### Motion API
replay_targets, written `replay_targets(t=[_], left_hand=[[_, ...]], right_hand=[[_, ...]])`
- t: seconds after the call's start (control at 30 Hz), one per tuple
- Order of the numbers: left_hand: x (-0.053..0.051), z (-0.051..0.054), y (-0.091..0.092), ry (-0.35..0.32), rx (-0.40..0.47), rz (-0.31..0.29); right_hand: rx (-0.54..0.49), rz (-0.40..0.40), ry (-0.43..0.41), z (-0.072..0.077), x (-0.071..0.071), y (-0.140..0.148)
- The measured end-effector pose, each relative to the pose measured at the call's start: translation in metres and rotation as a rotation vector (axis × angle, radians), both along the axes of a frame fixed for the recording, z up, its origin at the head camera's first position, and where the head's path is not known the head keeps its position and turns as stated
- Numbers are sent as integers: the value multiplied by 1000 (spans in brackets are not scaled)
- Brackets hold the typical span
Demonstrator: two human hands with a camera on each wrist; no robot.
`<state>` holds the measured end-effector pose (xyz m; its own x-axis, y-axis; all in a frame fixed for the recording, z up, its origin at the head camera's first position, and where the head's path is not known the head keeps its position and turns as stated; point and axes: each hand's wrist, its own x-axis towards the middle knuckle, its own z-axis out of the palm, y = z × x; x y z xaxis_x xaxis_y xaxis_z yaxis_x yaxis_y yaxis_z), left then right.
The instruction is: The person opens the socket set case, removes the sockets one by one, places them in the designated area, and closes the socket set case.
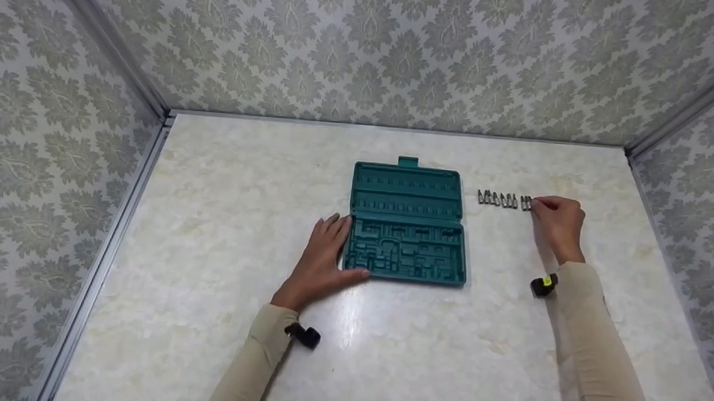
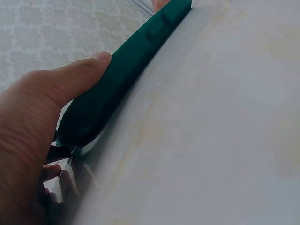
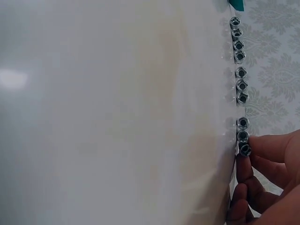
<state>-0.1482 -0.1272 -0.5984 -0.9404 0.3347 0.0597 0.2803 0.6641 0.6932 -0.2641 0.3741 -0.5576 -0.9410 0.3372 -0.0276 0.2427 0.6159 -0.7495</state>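
A green plastic case (image 1: 417, 279) lies unfolded on the table, its moulded recesses facing up. My left hand (image 1: 323, 266) rests at the near left corner, its thumb along the front edge and its fingers stretched along the left side. In the left wrist view, the thumb presses the case's front wall (image 2: 136, 54). To the right of the case, several small metal sockets (image 1: 508, 200) form a row. At that row's right end, my right hand (image 1: 560, 223) pinches the last socket (image 3: 244, 150) between thumb and finger. Square holes show in the socket ends in the right wrist view.
The pale marbled table (image 1: 209, 217) is bounded by patterned wall panels (image 1: 364, 54) at the back and both sides. A latch tab (image 1: 408, 161) sticks out from the lid's far edge. Small cameras (image 1: 307, 336) are strapped to both wrists.
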Motion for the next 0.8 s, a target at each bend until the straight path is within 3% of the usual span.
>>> replay_targets(t=[0.27,0.53,0.8], left_hand=[[2,0,-1,-22,20,6],[2,1,0,-48,34,16],[2,1,1,-37,31,11]], right_hand=[[17,6,-10,1,3,-2],[19,15,72,8,14,-13],[1,151,153,5,26,-30]])
